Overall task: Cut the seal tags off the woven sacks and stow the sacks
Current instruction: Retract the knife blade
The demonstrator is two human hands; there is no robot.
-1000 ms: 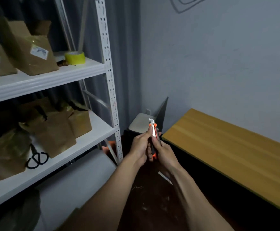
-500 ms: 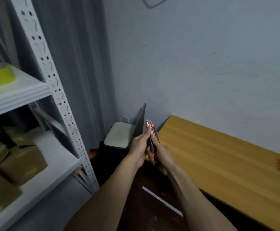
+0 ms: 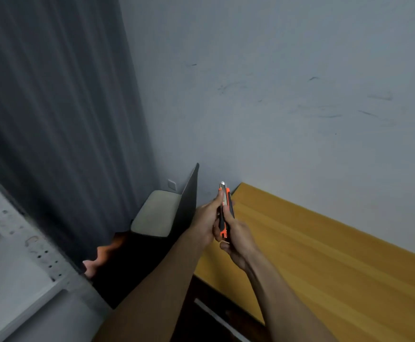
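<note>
The utility knife point(image 3: 225, 211) you hold has an orange and black plastic body with a dull sheen. A bare metal strip runs up its spine to a bright metal tip. Your counter point(image 3: 325, 255) is yellow wood or wood-look laminate, smooth, with straight grain lines and a soft satin finish. The wall point(image 3: 275, 95) behind it is pale matt paint marked with dark scuffs. To your left the curtain point(image 3: 53, 107) is matt grey cloth hanging in soft folds. The shelf upright point(image 3: 16, 230) looks like white-painted metal punched with holes, its paint scratched. The pale pad point(image 3: 157, 213) in the corner looks matt, and the dark panel point(image 3: 189, 193) beside it is smooth and flat.
</note>
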